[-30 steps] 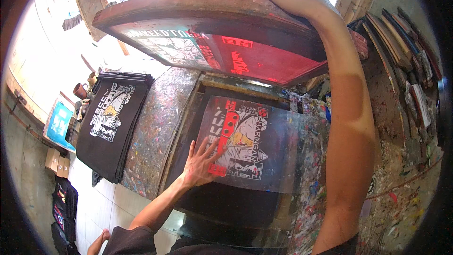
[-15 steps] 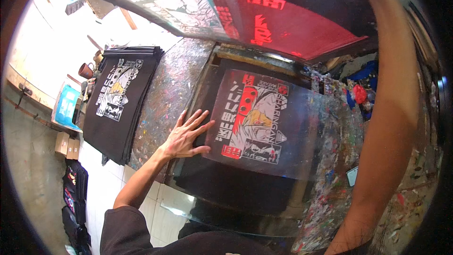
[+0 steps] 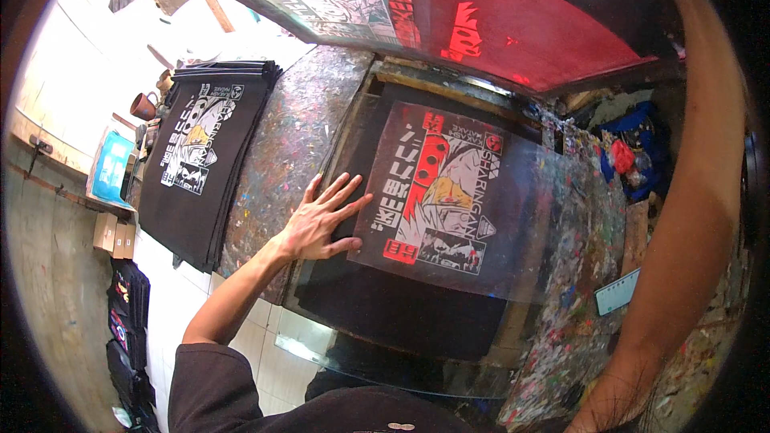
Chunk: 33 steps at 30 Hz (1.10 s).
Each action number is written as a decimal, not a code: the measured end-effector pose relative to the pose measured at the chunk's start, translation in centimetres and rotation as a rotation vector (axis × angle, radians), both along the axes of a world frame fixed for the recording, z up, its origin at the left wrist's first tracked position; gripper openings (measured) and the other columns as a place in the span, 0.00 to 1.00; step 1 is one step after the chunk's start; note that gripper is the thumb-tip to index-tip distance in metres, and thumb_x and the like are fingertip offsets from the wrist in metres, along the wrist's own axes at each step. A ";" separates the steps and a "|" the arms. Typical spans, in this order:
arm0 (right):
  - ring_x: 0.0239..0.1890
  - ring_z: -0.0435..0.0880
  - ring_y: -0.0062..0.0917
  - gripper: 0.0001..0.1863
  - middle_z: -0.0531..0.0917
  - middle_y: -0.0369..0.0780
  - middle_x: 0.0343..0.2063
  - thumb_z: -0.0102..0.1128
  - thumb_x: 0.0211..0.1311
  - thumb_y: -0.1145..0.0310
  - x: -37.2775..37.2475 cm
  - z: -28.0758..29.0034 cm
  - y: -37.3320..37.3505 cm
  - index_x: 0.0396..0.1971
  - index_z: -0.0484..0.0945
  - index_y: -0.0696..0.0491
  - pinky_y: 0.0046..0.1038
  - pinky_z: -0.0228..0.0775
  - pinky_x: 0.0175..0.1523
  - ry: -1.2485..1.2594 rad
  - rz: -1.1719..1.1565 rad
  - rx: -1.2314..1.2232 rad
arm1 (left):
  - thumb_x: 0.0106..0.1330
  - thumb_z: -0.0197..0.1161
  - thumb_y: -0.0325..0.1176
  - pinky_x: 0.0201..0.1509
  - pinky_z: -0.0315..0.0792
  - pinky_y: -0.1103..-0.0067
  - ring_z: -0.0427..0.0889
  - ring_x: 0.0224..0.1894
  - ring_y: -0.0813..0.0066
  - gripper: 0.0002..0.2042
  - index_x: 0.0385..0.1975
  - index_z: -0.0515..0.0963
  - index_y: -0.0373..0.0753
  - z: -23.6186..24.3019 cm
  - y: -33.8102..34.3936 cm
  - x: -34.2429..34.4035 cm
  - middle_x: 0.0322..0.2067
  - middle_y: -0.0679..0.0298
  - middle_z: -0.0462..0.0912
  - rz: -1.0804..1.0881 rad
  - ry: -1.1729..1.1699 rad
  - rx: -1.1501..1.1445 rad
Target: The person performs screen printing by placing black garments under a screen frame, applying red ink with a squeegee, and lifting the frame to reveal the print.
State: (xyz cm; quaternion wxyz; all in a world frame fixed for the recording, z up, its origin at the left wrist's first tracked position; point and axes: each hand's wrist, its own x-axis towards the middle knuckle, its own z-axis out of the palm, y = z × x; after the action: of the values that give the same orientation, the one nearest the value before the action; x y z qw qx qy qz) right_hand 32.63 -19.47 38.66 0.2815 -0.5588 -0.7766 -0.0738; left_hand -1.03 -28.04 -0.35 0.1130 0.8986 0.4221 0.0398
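Observation:
My left hand (image 3: 325, 220) lies flat with its fingers spread, at the left edge of a clear sheet (image 3: 513, 273). A red, white and yellow cartoon print (image 3: 441, 192) shows at the sheet; whether it sits on the sheet or beneath cannot be told. Black fabric (image 3: 385, 305) lies around and under the sheet on a glass-edged board. Above the far side, a framed printing screen (image 3: 553, 48) stands tilted up, with red and pale stencil areas. My right forearm (image 3: 682, 216) reaches up along the right side; its hand is beyond the picture's top edge.
Left of the board, a stack of printed black fabric pieces (image 3: 160, 216) rests on a paint-spattered table (image 3: 281, 136). On the right are a phone-like flat object (image 3: 618, 293) and a blue bag (image 3: 634, 128). A brown cup (image 3: 144, 105) and small cardboard boxes (image 3: 108, 232) stand far left.
My view has shifted slightly, and my right forearm sits farther right. The tilted screen appears higher and farther right in the picture. My left hand stays at the sheet's left edge.

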 end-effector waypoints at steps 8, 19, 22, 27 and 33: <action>0.66 0.76 0.48 0.44 0.76 0.59 0.63 0.51 0.71 0.34 -1.4 -0.5 0.4 0.63 0.76 0.64 0.40 0.63 0.72 0.010 0.011 0.058 | 0.69 0.53 0.66 0.80 0.33 0.45 0.42 0.82 0.52 0.42 0.79 0.55 0.52 -0.3 -0.3 -0.5 0.80 0.54 0.47 0.002 0.039 0.018; 0.60 0.81 0.45 0.42 0.82 0.56 0.57 0.51 0.70 0.33 0.6 1.6 4.9 0.56 0.81 0.62 0.36 0.68 0.66 -0.032 0.001 -0.167 | 0.66 0.53 0.72 0.81 0.31 0.46 0.44 0.82 0.52 0.45 0.79 0.56 0.54 -0.4 -0.3 0.2 0.80 0.53 0.49 -0.009 0.045 0.027; 0.58 0.82 0.45 0.41 0.84 0.56 0.55 0.51 0.69 0.33 1.4 1.2 6.5 0.55 0.83 0.61 0.36 0.69 0.64 0.017 0.035 -0.123 | 0.66 0.53 0.72 0.81 0.31 0.46 0.45 0.82 0.53 0.45 0.79 0.56 0.54 -0.2 -0.3 0.7 0.80 0.54 0.50 -0.002 0.048 0.027; 0.58 0.82 0.46 0.41 0.83 0.56 0.56 0.50 0.69 0.33 0.7 1.7 4.8 0.55 0.83 0.59 0.36 0.69 0.64 -0.027 0.054 -0.161 | 0.67 0.53 0.71 0.81 0.31 0.46 0.45 0.82 0.54 0.44 0.79 0.55 0.54 0.1 -0.5 0.5 0.80 0.55 0.50 0.013 0.053 0.010; 0.60 0.82 0.46 0.41 0.83 0.57 0.57 0.50 0.69 0.33 0.3 1.5 4.3 0.56 0.82 0.60 0.37 0.69 0.66 -0.027 -0.005 -0.103 | 0.67 0.53 0.71 0.81 0.31 0.46 0.44 0.82 0.53 0.44 0.79 0.55 0.54 -0.2 -0.5 0.2 0.80 0.54 0.49 0.008 0.045 0.018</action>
State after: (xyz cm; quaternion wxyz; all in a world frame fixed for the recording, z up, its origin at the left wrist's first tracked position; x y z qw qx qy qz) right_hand 32.91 -15.17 40.14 0.2413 -0.5734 -0.7818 -0.0419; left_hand -0.87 -28.54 -0.58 0.0955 0.8986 0.4275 0.0240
